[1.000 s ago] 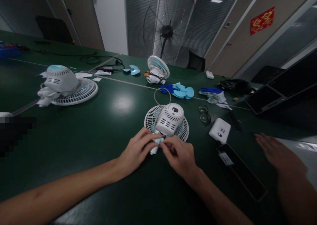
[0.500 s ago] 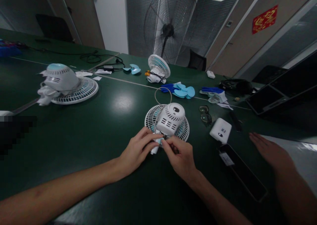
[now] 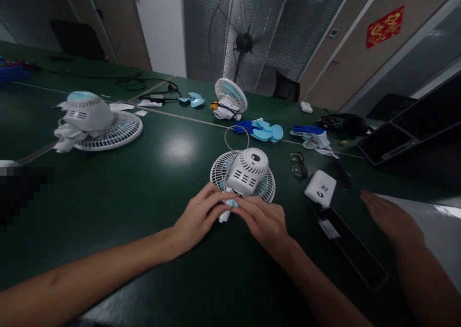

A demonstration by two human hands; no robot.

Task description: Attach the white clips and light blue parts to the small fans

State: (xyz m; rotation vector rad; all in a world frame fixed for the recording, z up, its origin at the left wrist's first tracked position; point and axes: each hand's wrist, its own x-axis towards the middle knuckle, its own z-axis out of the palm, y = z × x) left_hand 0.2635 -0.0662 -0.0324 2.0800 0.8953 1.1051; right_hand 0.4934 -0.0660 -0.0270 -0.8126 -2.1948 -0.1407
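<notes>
A white fan lies grille-down on the green table, its motor housing facing up and a thin cable looping behind it. At its near side, a small light-blue part sits by the white clip end. My left hand pinches that part from the left, fingertips on it. My right hand meets it from the right, thumb and fingers closed on the same part. The fingertips of both hands nearly touch and hide some of the part.
Another white fan lies left. A third fan, blue blades and gloves are further back. Glasses, a white box and a black case lie right, beside another person's hand.
My right hand's fingers have come forward and flatter over the blue part. My left hand stays nearly in place. The other person's hand has shifted slightly.
</notes>
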